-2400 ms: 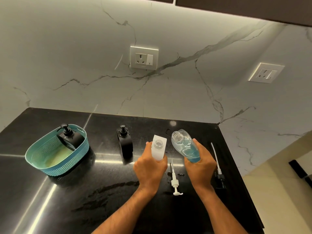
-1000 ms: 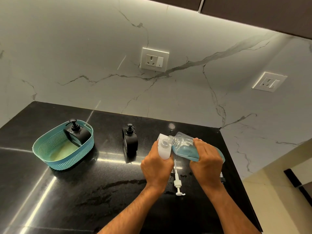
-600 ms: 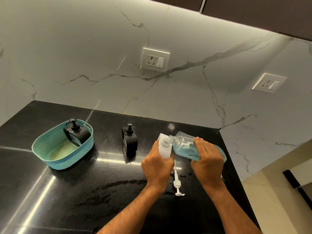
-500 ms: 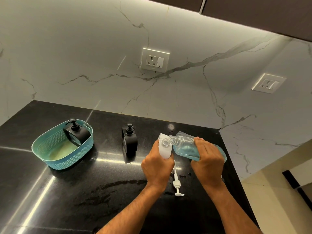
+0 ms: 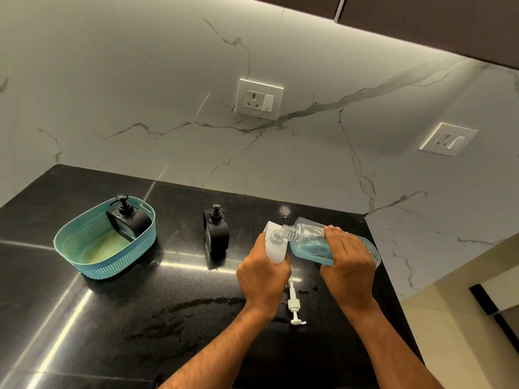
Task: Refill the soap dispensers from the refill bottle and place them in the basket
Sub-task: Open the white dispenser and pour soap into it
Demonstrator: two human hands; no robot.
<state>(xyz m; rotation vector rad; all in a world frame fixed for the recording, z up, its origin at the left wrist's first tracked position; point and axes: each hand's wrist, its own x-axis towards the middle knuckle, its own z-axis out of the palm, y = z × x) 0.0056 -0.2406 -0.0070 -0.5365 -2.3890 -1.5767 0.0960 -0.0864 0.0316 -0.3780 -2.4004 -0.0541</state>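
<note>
My left hand (image 5: 262, 275) grips a white soap dispenser (image 5: 275, 245) with its top off, standing on the black counter. My right hand (image 5: 346, 261) holds the clear refill bottle (image 5: 311, 244) of blue liquid, tipped on its side with its mouth over the dispenser's opening. The white pump (image 5: 293, 303) lies on the counter between my wrists. A black dispenser (image 5: 215, 233) stands to the left. Another black dispenser (image 5: 127, 217) leans inside the teal basket (image 5: 112, 262) at far left.
The black counter (image 5: 126, 318) has a wet smear in front of my left arm. Its right edge drops off just past my right hand. Marble wall with two sockets (image 5: 259, 99) runs behind.
The refill bottle has gone from held upright beside the white dispenser to tipped with its mouth at the opening. Over the last second both hands have stayed nearly still.
</note>
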